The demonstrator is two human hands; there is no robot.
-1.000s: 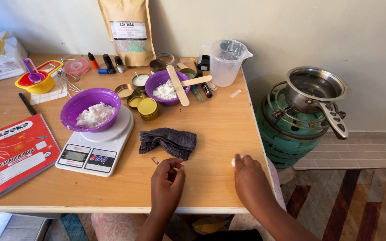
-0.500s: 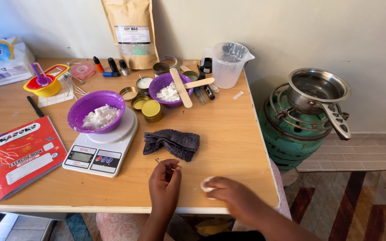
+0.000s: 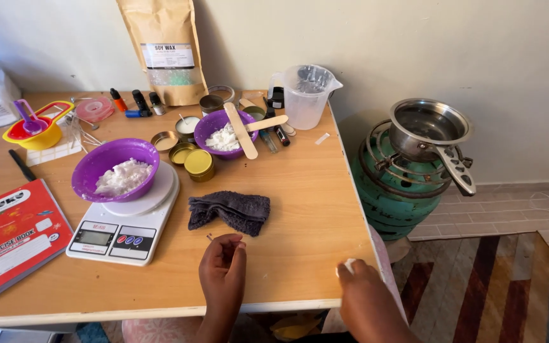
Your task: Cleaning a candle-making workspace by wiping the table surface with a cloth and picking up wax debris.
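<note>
The left hand (image 3: pixel 222 267) pinched a thin candle wick (image 3: pixel 211 237) between thumb and fingertips, its small metal end poking out at about ten o'clock from the knuckles, just short of the dark grey cloth (image 3: pixel 230 211). The right hand (image 3: pixel 362 293) rested at the table's (image 3: pixel 300 190) near right corner, fingers curled around a small white bit (image 3: pixel 349 263) — too small to identify.

To handle the wick well, I judged a light pinch close to the metal tab best, keeping the strand straight rather than bent, and bringing the white piece up to it slowly so neither slipped from the fingertips.

The wick looked very slight — a pale strand with a small metal tab, most of it hidden in the hand. At eleven o'clock from the left hand stood a white kitchen scale (image 3: pixel 125 219) bearing a purple bowl (image 3: pixel 115 168) of white flakes. A second purple bowl (image 3: pixel 225 130) with wooden sticks across it sat at twelve o'clock, beside round gold tins (image 3: pixel 198 162) and a clear jug (image 3: pixel 304 95).
</note>
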